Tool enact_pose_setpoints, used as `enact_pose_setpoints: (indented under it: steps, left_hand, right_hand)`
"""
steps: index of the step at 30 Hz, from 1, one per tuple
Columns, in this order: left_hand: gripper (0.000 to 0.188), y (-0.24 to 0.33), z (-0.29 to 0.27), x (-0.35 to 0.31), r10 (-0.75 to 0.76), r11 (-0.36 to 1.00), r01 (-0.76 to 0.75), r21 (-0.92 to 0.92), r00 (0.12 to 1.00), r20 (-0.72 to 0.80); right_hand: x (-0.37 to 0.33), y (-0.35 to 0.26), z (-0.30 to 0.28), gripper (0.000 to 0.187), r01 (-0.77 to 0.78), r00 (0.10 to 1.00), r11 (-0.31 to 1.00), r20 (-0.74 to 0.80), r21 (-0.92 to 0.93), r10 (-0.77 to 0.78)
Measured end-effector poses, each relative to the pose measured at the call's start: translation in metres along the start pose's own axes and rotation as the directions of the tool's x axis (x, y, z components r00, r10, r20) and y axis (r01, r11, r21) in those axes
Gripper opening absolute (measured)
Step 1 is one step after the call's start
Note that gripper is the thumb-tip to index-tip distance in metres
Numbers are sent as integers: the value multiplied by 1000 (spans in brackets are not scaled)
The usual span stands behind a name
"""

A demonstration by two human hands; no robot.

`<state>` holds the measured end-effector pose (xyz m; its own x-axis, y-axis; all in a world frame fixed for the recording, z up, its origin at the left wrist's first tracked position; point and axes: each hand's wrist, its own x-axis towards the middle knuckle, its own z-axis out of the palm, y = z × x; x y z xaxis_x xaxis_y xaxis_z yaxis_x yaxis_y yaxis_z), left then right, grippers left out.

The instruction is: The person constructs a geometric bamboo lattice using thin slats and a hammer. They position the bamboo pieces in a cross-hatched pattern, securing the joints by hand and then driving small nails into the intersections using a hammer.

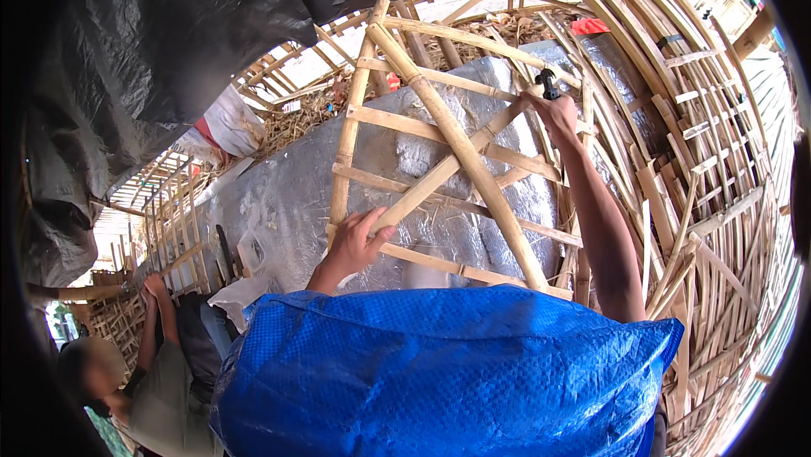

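A bamboo frame (427,106) with several crosspieces leans in front of me over the silvery sheeting. My left hand (351,242) is closed around the lower end of a diagonal bamboo strip (443,171), beside the frame's lower left. This strip crosses over a long bamboo pole (498,208) in the frame's middle. My right hand (557,115) is closed at the strip's upper end, near the frame's right side. A small black tool (547,84) sticks out of that hand; its kind and the rest of it are hidden by the fingers.
Shiny silver sheeting (283,170) covers the surface behind the frame. Bundled bamboo slats (718,144) curve along the right. Black plastic (182,43) hangs at upper left. Blue woven plastic (439,372) fills the lower middle. Another person (169,398) at lower left has raised hands.
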<state>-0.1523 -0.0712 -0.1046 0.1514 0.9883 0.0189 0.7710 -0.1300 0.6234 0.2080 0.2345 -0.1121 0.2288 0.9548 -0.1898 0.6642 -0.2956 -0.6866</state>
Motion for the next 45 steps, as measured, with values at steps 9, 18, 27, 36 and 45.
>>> enact_pose_setpoints:
  steps: [9,18,27,36,45]
  left_hand:
    - [44,9,-9,6,4,1000,-4,2,999,-48]
    - [45,18,-6,4,14,994,-19,104,999,50]
    - [47,44,18,-16,-111,981,111,157,994,-11]
    - [102,47,49,-28,-631,770,376,-516,569,-527]
    - [34,62,35,-14,-694,-207,167,-964,670,265]
  right_hand:
    - [-2,8,-6,69,-17,999,1000,36,4,17]
    - [1,6,-8,74,-69,997,997,39,-25,69]
    - [21,-1,-25,82,-43,991,986,122,-160,63]
    - [36,30,-26,80,-30,990,980,130,-199,57]
    - [4,3,-39,72,-5,993,993,113,-116,18]
